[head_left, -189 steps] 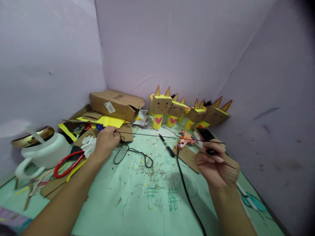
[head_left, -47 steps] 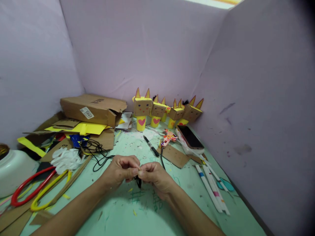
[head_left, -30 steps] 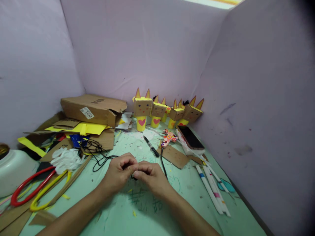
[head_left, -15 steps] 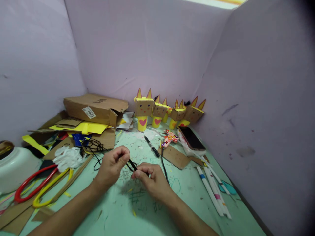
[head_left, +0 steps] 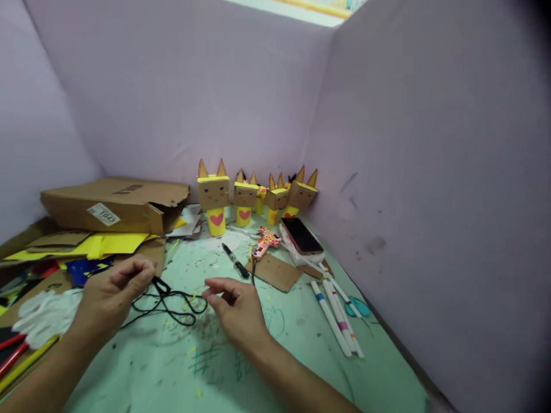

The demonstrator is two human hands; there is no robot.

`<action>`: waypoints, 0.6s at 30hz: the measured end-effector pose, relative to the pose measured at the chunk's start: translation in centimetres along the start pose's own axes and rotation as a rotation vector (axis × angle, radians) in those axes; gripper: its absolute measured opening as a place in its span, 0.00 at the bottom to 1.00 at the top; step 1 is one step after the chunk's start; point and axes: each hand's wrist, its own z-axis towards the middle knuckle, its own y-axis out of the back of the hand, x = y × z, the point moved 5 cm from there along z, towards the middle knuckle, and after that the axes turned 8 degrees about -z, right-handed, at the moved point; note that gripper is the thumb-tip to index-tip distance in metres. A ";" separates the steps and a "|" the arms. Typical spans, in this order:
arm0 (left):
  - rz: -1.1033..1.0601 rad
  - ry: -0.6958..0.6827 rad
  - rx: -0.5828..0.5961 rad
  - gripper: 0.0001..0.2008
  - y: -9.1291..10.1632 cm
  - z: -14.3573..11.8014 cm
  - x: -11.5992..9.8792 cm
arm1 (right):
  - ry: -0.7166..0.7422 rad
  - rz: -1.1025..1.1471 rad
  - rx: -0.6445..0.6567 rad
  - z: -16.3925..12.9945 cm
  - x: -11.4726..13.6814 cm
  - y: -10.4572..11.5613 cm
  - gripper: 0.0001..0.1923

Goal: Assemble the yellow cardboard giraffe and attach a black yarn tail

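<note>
A thin black cord (head_left: 172, 314) hangs in loose loops over the table from my left hand (head_left: 114, 295). The thumb and fingertips of that hand are closed on its bunched upper part. To the right, my right hand (head_left: 239, 310) has its fingers half curled, with a gap between thumb and forefinger. Its fingertips are right beside the outermost loop; whether they touch it is hard to see. Behind that hand lie a black pen (head_left: 235, 261) and a patterned glue gun (head_left: 266, 242) with a dark cable.
Several cardboard-headed yellow figures (head_left: 214, 195) with horns stand at the back. A cardboard box (head_left: 116, 201) rests on scraps at left, near white strands (head_left: 45, 312). On the right are a phone (head_left: 302, 235), white markers (head_left: 331, 318) and blue-handled scissors (head_left: 358, 307). A cardboard piece (head_left: 275, 272) lies mid-table.
My hands have moved apart. The black cord, earlier stretched between both hands, now dangles in open loops from my left one. The view has turned to the right.
</note>
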 end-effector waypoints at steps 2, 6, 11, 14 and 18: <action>-0.005 0.031 -0.011 0.04 -0.5 -0.2 0.2 | -0.047 0.066 -0.020 0.1 0.2 0.2 0.16; -0.049 0.066 -0.025 0.05 -1.7 -0.8 0.6 | -0.166 0.245 -0.083 0.0 0.3 0.5 0.09; -0.043 0.140 0.034 0.05 -2.5 -1.0 1.0 | -0.181 0.270 -0.118 0.0 0.6 0.9 0.06; -0.064 0.127 0.077 0.06 -2.7 -1.0 0.7 | -0.132 0.226 -0.130 -0.1 0.9 1.2 0.05; -0.072 0.097 0.109 0.07 -2.8 -1.4 0.4 | -0.100 0.162 -0.139 -0.2 0.8 1.3 0.05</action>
